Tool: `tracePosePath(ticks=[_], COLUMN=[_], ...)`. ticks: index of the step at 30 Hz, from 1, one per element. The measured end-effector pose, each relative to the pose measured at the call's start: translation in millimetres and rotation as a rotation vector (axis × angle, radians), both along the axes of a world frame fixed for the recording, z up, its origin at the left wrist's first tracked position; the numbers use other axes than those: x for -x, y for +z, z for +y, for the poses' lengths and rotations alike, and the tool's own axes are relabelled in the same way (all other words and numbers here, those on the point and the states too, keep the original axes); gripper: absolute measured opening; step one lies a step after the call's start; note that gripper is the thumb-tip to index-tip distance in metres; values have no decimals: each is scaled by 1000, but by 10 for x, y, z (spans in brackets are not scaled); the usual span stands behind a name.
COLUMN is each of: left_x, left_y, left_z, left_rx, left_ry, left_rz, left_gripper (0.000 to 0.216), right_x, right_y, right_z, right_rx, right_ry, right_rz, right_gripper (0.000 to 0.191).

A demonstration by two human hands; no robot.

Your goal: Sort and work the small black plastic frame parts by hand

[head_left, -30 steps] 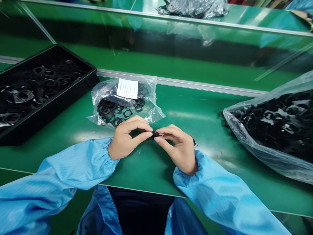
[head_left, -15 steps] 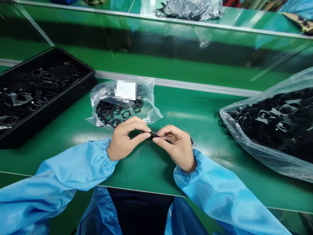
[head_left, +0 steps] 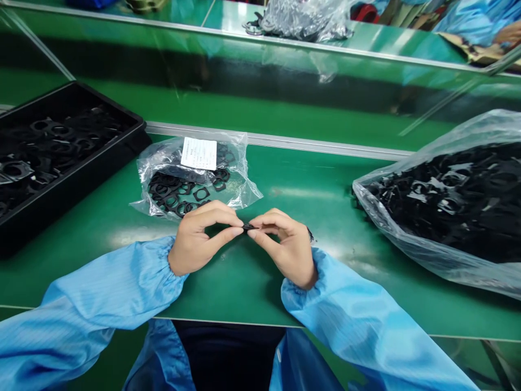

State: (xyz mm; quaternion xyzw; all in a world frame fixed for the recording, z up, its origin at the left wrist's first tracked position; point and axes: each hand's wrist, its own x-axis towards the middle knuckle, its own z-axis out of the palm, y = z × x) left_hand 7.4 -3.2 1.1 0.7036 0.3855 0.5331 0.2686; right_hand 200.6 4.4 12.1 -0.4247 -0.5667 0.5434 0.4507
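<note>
My left hand (head_left: 199,236) and my right hand (head_left: 285,244) meet over the green table (head_left: 317,195), fingertips pinched together on one small black part (head_left: 247,226). Most of that part is hidden between the fingers. Both wrists wear blue sleeves. Just beyond my left hand lies a small clear bag (head_left: 191,174) of black square rings with a white label.
A black tray (head_left: 61,146) of black parts stands at the left. A large clear bag (head_left: 448,201) heaped with black parts lies at the right. Behind a metal rail runs a second green surface carrying another bag (head_left: 301,19). Another person's blue sleeve shows at top right.
Both hands stay pinched on the small black part and shifted slightly left in view, along with the whole scene, as the camera moved.
</note>
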Motion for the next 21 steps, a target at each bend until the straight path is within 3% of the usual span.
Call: tracePosePath(ticks=[4, 9, 14, 21], left_x=[-8, 4, 10, 2], left_y=[2, -42, -27, 14], left_z=[-6, 16, 47, 25], left_rx=[-2, 75, 31, -36], left_ry=[9, 39, 29, 19], left_rz=[13, -68, -54, 83], left_gripper=[3, 13, 4, 1], right_x=[-7, 3, 4, -9], right_y=[6, 2, -10, 20], right_z=[13, 25, 23, 6], right_rx=[-50, 23, 70, -200], right_ry=[16, 31, 43, 10], right_rz=[-34, 22, 5, -199], right_gripper=[13, 20, 27, 15])
